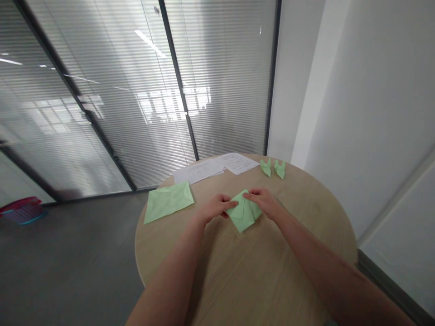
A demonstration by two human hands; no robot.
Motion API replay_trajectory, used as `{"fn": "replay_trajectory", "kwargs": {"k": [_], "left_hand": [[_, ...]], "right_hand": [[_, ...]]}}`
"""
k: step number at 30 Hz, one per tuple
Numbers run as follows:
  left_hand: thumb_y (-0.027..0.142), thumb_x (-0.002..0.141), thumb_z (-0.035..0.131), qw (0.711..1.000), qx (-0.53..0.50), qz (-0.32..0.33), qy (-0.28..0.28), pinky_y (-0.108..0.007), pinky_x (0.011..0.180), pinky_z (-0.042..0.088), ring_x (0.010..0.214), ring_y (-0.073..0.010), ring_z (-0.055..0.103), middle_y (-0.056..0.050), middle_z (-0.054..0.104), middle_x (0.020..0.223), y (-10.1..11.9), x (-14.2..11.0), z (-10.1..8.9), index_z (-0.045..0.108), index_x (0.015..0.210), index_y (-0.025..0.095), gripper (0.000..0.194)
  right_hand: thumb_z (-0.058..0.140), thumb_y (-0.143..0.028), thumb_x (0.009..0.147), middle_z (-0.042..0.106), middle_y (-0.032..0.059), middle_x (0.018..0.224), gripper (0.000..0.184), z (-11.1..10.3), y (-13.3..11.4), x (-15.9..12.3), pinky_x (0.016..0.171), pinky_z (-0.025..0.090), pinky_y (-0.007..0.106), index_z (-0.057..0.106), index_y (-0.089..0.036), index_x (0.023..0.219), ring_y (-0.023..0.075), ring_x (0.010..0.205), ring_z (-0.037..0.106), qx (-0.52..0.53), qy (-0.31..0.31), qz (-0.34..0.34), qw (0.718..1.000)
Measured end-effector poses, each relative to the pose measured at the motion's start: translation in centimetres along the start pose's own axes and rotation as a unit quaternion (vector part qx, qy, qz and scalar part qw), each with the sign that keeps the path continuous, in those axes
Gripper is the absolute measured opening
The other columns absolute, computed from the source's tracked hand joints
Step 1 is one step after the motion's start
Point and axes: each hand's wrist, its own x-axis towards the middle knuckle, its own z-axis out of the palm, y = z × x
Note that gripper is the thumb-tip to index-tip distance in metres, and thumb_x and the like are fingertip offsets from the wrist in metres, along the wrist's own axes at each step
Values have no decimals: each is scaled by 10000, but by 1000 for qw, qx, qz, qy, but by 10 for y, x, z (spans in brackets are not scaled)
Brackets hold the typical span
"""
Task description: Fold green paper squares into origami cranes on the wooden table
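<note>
A light green sheet of folded paper (243, 217) is held between my two hands over the middle of the round table, with one corner pointing toward me. My left hand (217, 206) grips its left edge, thumb on top and fingers partly hidden beneath. At the upper right edge, my right hand (263, 201) pinches the paper with thumb and forefinger. Fold lines and overlapping flaps show on its upper face. Beyond my right hand stand two small folded green paper figures, one on the left (266, 167) and one on the right (280, 169).
The round wooden table (238, 280) carries a creased green paper sheet (169, 200) at the left. Printed white sheets (237, 163) lie along its far edge. A pink and blue basket (23, 211) sits on the floor at far left. Glass panels with blinds and a white wall stand behind.
</note>
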Motion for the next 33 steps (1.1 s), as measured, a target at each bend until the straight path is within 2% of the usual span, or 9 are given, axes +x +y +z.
{"fn": "replay_trajectory", "kwargs": {"k": [6, 12, 14, 16, 19, 21, 25, 28, 33], "left_hand": [[455, 699, 784, 1000, 7, -14, -20, -253, 509, 436, 544, -160, 558, -48, 660, 624, -5, 3, 10, 755, 701, 148, 308], [346, 690, 751, 1000, 11, -20, 14, -248, 483, 404, 514, -156, 527, -29, 629, 570, -16, 12, 16, 740, 669, 148, 200], [337, 689, 760, 999, -3, -30, 41, -249, 489, 416, 533, -164, 548, -37, 645, 595, -19, 14, 15, 743, 692, 144, 193], [339, 681, 789, 994, -27, -37, 96, -253, 498, 433, 568, -181, 583, -52, 668, 629, -20, 15, 13, 747, 728, 141, 208], [360, 683, 813, 982, -60, -38, 173, -265, 527, 466, 634, -206, 629, -83, 705, 703, -19, 15, 8, 755, 812, 129, 271], [373, 703, 803, 978, -67, -38, 193, -280, 547, 486, 655, -215, 642, -98, 716, 738, -18, 14, 6, 756, 848, 119, 297], [380, 717, 797, 980, -72, -30, 186, -308, 585, 508, 676, -226, 654, -107, 730, 773, -16, 13, 5, 761, 860, 119, 299], [389, 714, 806, 984, -77, -16, 158, -307, 620, 505, 692, -220, 655, -101, 739, 794, -16, 12, 6, 773, 860, 127, 302], [417, 718, 804, 985, -73, -1, 156, -278, 601, 449, 656, -192, 626, -84, 737, 774, -18, 13, 5, 789, 833, 134, 306]], "right_hand": [[752, -533, 686, 634, 15, 670, 397, 5, 3, 1, 512, 326, 194, 681, -145, 726, 89, 564, 484, -35, 7, 5, 999], [764, -500, 703, 692, 32, 797, 374, 9, 8, 6, 569, 407, 200, 717, -156, 842, 114, 657, 574, -16, 7, -10, 1000], [768, -489, 717, 723, 45, 929, 399, 9, 8, 6, 636, 468, 206, 726, -177, 964, 131, 754, 630, 23, -10, -21, 999], [766, -498, 738, 723, 57, 1036, 469, 9, 7, 5, 674, 509, 218, 709, -201, 1097, 147, 824, 658, 51, -31, -19, 998], [772, -519, 745, 716, 79, 1027, 571, 9, 6, 2, 629, 526, 215, 671, -185, 1196, 149, 797, 664, 59, -65, 6, 996], [792, -498, 731, 710, 86, 1001, 611, 9, 6, 1, 603, 528, 202, 649, -167, 1224, 141, 772, 661, 64, -79, 13, 995], [802, -408, 707, 705, 83, 1008, 625, 11, 6, 0, 616, 558, 217, 611, -168, 1251, 146, 785, 669, 71, -65, 11, 995], [768, -343, 713, 704, 73, 1024, 542, 12, 6, 1, 659, 591, 258, 606, -179, 1203, 172, 840, 686, 57, -50, 5, 997], [724, -267, 713, 697, 61, 1035, 530, 13, 5, 1, 661, 594, 258, 599, -188, 1222, 174, 859, 680, 21, -65, -30, 997]]}}
